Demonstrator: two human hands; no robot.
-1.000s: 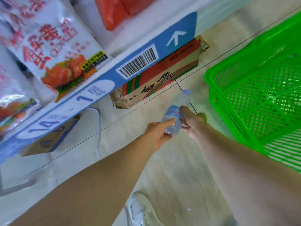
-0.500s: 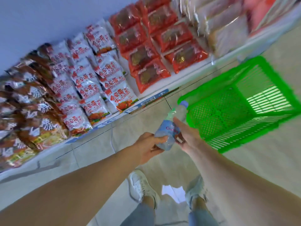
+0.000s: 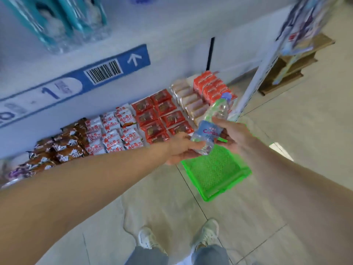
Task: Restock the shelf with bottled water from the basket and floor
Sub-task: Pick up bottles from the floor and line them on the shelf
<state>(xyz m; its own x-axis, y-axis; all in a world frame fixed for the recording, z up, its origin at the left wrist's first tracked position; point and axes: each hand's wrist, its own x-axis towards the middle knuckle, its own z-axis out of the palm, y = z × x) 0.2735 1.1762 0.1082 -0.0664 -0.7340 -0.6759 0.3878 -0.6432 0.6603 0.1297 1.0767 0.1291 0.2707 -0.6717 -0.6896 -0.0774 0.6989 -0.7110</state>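
Note:
A clear water bottle (image 3: pixel 212 121) with a pale blue label and a blue cap is held between both hands, tilted with the cap up and to the right. My left hand (image 3: pixel 182 150) grips its bottom end. My right hand (image 3: pixel 234 135) grips its labelled middle from the right. Below the hands the green plastic basket (image 3: pixel 217 176) sits on the floor, and I see no bottles in it. Bottled water packs with teal labels (image 3: pixel 63 20) stand on the upper shelf at top left.
A white shelf edge (image 3: pixel 95 77) with a blue barcode label crosses the upper left. Snack packets (image 3: pixel 122 131) fill the low shelf beneath it. A wooden stand (image 3: pixel 286 69) is at the far right. My feet (image 3: pixel 177 238) stand on pale floor tiles.
The view has risen from floor level to standing height. Both hands have lifted the bottle from the floor to above the basket, keeping hold of it.

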